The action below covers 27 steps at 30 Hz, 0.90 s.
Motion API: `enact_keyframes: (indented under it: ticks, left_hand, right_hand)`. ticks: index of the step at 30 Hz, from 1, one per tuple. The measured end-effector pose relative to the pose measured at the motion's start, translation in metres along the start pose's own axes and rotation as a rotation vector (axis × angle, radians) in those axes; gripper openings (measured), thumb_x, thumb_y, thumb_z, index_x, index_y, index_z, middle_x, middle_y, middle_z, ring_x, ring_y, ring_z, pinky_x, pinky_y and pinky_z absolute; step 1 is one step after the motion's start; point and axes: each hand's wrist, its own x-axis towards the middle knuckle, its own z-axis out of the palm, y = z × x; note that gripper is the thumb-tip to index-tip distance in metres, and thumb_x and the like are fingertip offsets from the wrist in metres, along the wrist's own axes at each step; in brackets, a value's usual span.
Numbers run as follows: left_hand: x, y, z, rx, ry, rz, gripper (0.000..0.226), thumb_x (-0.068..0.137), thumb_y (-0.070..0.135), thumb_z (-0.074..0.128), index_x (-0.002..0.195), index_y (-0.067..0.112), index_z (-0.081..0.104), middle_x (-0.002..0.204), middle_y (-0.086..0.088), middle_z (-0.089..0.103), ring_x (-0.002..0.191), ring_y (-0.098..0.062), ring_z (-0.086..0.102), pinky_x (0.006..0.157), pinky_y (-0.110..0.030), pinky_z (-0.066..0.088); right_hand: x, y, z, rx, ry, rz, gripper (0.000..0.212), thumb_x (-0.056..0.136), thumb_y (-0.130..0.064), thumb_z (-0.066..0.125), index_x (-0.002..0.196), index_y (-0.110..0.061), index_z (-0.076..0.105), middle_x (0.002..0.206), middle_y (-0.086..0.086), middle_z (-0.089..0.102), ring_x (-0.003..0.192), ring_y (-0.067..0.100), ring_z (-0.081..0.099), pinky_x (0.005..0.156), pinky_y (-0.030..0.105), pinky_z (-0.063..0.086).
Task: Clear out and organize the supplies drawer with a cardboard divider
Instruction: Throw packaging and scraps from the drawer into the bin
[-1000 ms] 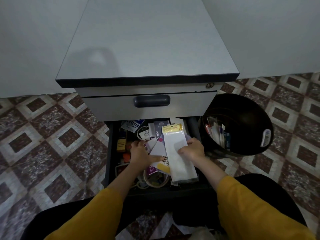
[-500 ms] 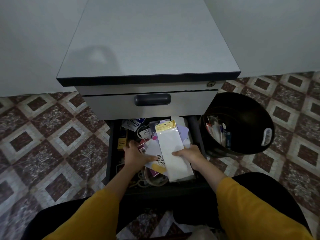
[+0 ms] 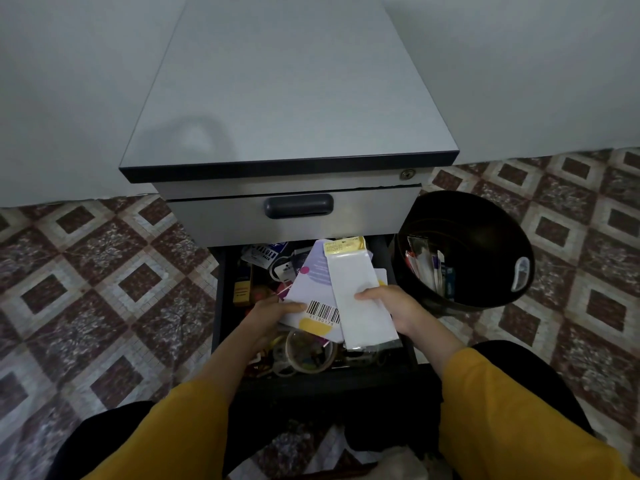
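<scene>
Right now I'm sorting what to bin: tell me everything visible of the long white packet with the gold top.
The white packet is long, flat, seemingly clear plastic over white contents, gold printed header at its far end. The right hand grips its right edge above the open drawer; it overlaps a barcoded card.

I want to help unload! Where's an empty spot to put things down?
The flat grey cabinet top is bare, right up to its dark front edge. The patterned tile floor left of the open dark drawer is free too. The drawer itself is crammed; the round black bin stands right of it.
</scene>
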Motion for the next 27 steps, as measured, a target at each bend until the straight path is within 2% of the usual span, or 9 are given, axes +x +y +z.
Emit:
enact_keyframes:
  ticks: [2,7,10,12,16,18,21,24,27]
  left_hand:
    - [-0.004,0.001,0.001,0.004,-0.036,-0.008,0.05,0.076,0.005,0.071,0.122,0.0,0.053,0.111,-0.017,0.067,0.102,-0.032,0.064,0.08,-0.041,0.055]
    - [-0.021,0.003,0.009,0.064,-0.086,0.029,0.032,0.082,0.006,0.065,0.114,0.007,0.059,0.111,-0.015,0.067,0.096,-0.027,0.064,0.065,-0.032,0.055]
    - [-0.034,0.004,0.017,0.09,-0.106,0.059,0.033,0.08,0.011,0.069,0.112,0.01,0.06,0.11,-0.012,0.068,0.091,-0.025,0.064,0.07,-0.033,0.052]
    - [-0.043,0.004,0.023,0.095,-0.13,0.079,0.039,0.075,0.014,0.073,0.112,0.01,0.06,0.105,-0.011,0.069,0.088,-0.024,0.063,0.074,-0.035,0.05]
    - [-0.058,0.001,0.038,0.071,-0.182,0.075,0.019,0.085,0.012,0.062,0.104,0.008,0.063,0.1,-0.011,0.068,0.09,-0.025,0.063,0.086,-0.044,0.05]
    - [-0.066,0.0,0.048,0.02,-0.193,0.078,0.016,0.086,0.011,0.06,0.101,0.007,0.063,0.1,-0.011,0.069,0.092,-0.025,0.064,0.083,-0.041,0.054]
    - [-0.075,0.003,0.064,-0.046,-0.182,0.108,0.02,0.085,0.011,0.062,0.105,0.006,0.062,0.101,-0.012,0.07,0.091,-0.025,0.066,0.074,-0.037,0.057]
    - [-0.076,0.01,0.082,-0.06,-0.162,0.108,0.037,0.084,0.004,0.062,0.119,-0.002,0.055,0.106,-0.018,0.068,0.091,-0.029,0.067,0.062,-0.034,0.059]
    - [-0.075,0.018,0.102,-0.032,-0.178,0.118,0.044,0.082,-0.004,0.06,0.124,-0.008,0.047,0.11,-0.022,0.065,0.095,-0.032,0.065,0.064,-0.035,0.059]
  right_hand:
    - [-0.005,-0.001,-0.002,0.014,-0.029,-0.008,0.025,0.081,0.002,0.063,0.105,-0.004,0.061,0.107,0.018,0.064,0.092,0.032,0.063,0.073,0.04,0.051]
    - [-0.025,-0.006,-0.009,0.021,-0.089,-0.036,0.028,0.082,0.0,0.063,0.11,-0.005,0.06,0.104,0.015,0.065,0.094,0.031,0.062,0.072,0.04,0.051]
    - [-0.037,-0.007,-0.017,0.033,-0.097,-0.064,0.032,0.083,0.0,0.062,0.115,-0.004,0.058,0.109,0.017,0.064,0.097,0.032,0.062,0.074,0.041,0.051]
    - [-0.047,-0.008,-0.024,0.044,-0.11,-0.082,0.026,0.084,0.001,0.06,0.11,-0.004,0.06,0.105,0.015,0.065,0.093,0.03,0.062,0.072,0.04,0.051]
    - [-0.065,-0.009,-0.038,0.056,-0.115,-0.103,0.02,0.086,0.001,0.058,0.104,-0.007,0.061,0.098,0.013,0.066,0.089,0.029,0.063,0.073,0.04,0.05]
    - [-0.072,-0.008,-0.044,0.071,-0.116,-0.114,0.022,0.086,0.001,0.057,0.107,-0.007,0.059,0.098,0.014,0.066,0.09,0.03,0.062,0.077,0.042,0.05]
    - [-0.08,-0.008,-0.054,0.089,-0.102,-0.125,0.023,0.086,0.001,0.057,0.108,-0.007,0.059,0.101,0.015,0.065,0.094,0.033,0.061,0.085,0.045,0.049]
    - [-0.085,-0.01,-0.068,0.096,-0.064,-0.138,0.033,0.084,-0.002,0.06,0.116,-0.005,0.057,0.115,0.02,0.062,0.108,0.038,0.058,0.094,0.05,0.046]
    - [-0.093,-0.014,-0.087,0.111,-0.012,-0.164,0.03,0.084,-0.002,0.057,0.114,-0.003,0.058,0.114,0.021,0.062,0.107,0.038,0.058,0.092,0.048,0.047]
